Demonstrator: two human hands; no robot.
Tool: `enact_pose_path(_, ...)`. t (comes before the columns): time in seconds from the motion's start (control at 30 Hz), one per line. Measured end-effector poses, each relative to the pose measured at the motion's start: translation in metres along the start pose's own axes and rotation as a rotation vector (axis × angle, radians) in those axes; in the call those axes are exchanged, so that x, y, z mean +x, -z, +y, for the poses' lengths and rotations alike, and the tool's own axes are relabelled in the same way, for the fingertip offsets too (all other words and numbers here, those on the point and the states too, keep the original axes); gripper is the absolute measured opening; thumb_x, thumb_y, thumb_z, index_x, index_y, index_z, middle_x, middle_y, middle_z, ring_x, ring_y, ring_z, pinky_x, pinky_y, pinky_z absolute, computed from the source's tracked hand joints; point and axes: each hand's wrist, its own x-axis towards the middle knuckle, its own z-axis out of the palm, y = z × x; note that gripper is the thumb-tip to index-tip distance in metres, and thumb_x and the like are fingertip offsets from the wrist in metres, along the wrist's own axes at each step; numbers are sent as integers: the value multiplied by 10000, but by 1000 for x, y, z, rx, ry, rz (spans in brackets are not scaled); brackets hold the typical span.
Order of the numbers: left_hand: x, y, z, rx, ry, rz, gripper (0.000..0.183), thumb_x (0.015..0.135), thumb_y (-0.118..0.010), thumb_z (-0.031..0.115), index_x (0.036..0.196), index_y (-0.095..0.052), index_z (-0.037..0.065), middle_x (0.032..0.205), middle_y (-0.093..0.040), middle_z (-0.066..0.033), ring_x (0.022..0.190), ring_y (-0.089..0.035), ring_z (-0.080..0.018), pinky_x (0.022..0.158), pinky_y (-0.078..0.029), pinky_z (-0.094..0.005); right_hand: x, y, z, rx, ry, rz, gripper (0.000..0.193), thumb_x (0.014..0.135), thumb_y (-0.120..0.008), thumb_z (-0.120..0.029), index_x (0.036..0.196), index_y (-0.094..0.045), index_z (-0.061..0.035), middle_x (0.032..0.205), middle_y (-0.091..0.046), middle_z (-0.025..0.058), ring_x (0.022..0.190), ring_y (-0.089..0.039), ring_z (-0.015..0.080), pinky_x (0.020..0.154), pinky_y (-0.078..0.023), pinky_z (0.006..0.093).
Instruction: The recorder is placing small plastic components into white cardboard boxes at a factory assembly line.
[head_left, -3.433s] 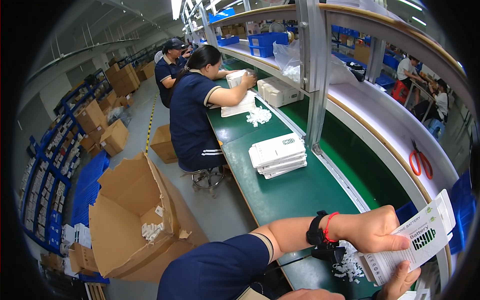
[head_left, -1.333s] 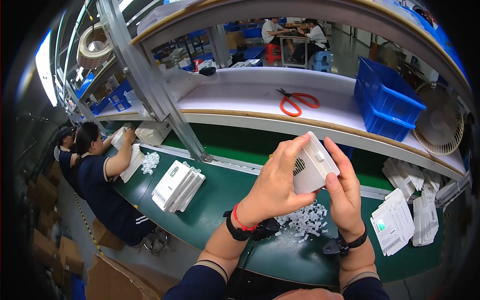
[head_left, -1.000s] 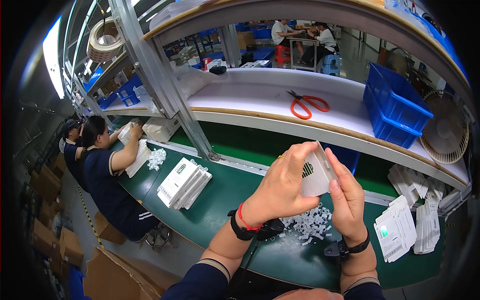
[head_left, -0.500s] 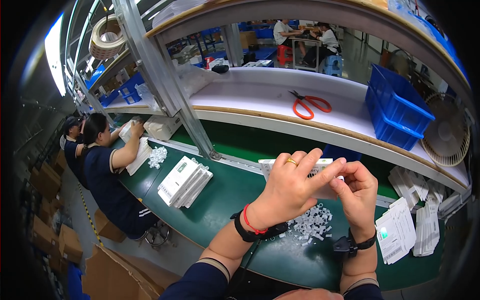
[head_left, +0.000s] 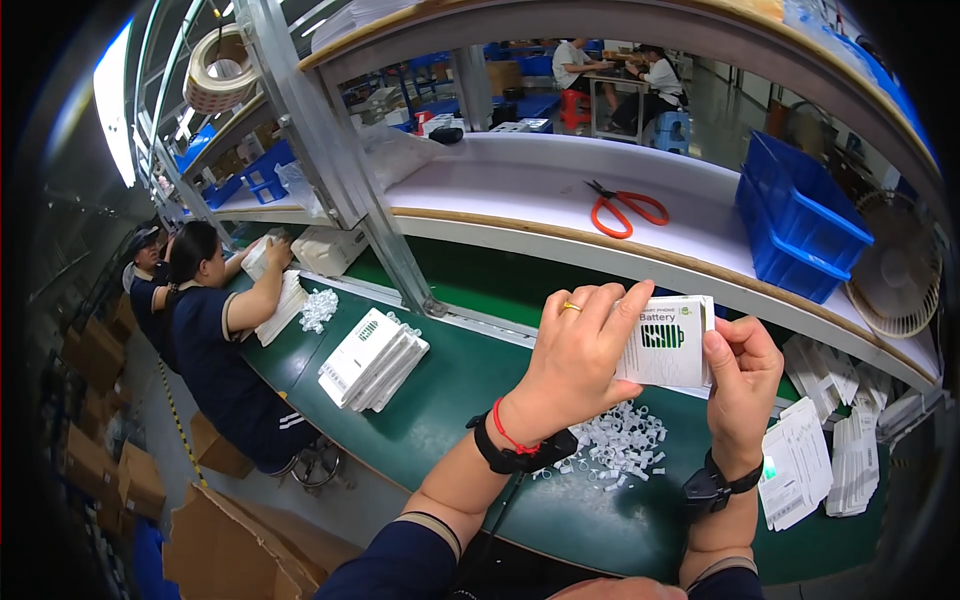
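Note:
Above the green bench I hold a flat white box (head_left: 665,345) with a green and dark striped symbol on its face. My left hand (head_left: 585,345) grips its left side, fingers behind the top edge and thumb along the bottom. At the box's right end, the thumb and bent fingers of my right hand (head_left: 742,365) close on the edge; the exact contact is partly hidden. Below my hands lies a loose heap of small white and clear plastic pieces (head_left: 615,445). A stack of similar white boxes (head_left: 372,362) stands to the left.
Flat white cartons (head_left: 797,465) lie in piles at the right. Red-handled cutters (head_left: 628,213) and blue bins (head_left: 800,220) sit on the shelf (head_left: 490,175) ahead. A co-worker (head_left: 215,330) works at the left, near an open cardboard box (head_left: 240,545). A fan (head_left: 895,265) stands far right.
The box has turned so that its printed face shows, and it sits slightly farther right. My right hand has shifted right and a little down along with the box's end.

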Motion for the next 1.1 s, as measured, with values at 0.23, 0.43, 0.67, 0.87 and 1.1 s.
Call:
enact_pose_path(0.23, -1, 1, -3, 39, -4, 35, 885, 446, -802, 245, 1264, -533, 40, 1025, -593, -109, 897, -578, -284, 783, -427, -393, 3, -9, 8, -86, 87, 60, 48, 882, -624, 22, 916, -649, 46, 849, -663, 42, 762, -609, 61, 669, -489, 197)
enact_pose_path(0.43, 0, -3, -2, 41, 53, 90, 884, 463, -784, 231, 1283, -530, 23, 989, -599, -108, 852, -589, -275, 746, -438, -383, 2, -11, 13, 82, 67, -96, 273, 906, -590, 22, 1177, -607, 43, 1063, -653, 85, 989, -599, 118, 870, -479, 254)
enact_pose_path(0.67, 1, -2, -2, 121, 139, 130, 881, 479, -779, 243, 1293, -526, 23, 982, -606, -105, 848, -596, -274, 727, -447, -381, -7, -28, 27, -116, 155, -92, 443, 886, -591, 18, 1323, -526, 3, 1109, -647, 132, 1022, -605, 155, 886, -466, 267)
enact_pose_path(0.87, -1, -6, -7, 116, 137, 156, 880, 487, -777, 248, 1300, -518, 32, 984, -595, -78, 820, -575, -251, 706, -418, -387, 0, -26, 28, -182, 164, -161, 468, 880, -577, 13, 1342, -503, 2, 1173, -624, 176, 1033, -608, 191, 900, -455, 279)
enact_pose_path(1.1, -30, 22, -9, 150, 304, -2, 871, 565, -785, 286, 1319, -465, -13, 1133, -470, -196, 1006, -528, -365, 848, -446, -435, -4, -27, 17, -375, 167, -194, 738, 831, -599, -6, 1489, -269, -60, 1389, -465, 182, 1136, -533, 242, 883, -456, 329)
